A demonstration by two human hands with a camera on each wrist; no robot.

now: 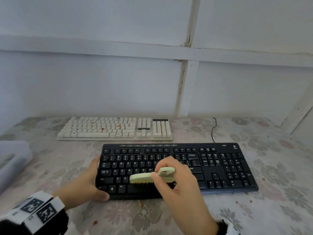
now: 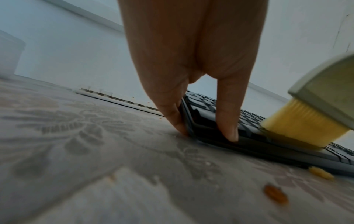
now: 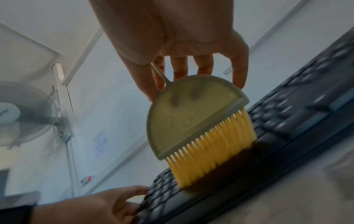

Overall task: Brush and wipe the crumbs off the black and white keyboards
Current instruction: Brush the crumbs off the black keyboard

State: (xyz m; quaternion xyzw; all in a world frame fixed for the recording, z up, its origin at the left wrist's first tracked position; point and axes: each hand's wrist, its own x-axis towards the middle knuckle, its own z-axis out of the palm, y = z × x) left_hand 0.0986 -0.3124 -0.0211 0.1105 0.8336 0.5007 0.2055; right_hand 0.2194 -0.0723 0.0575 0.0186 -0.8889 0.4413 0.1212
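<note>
Nearest me, my left hand braces the black keyboard at its left end, fingers relaxed against the edge. My right hand pinches the brush, bristles on the bottom rows. Brushing step; next, sweep rightwards, then the crumbed white keyboard behind.
</note>
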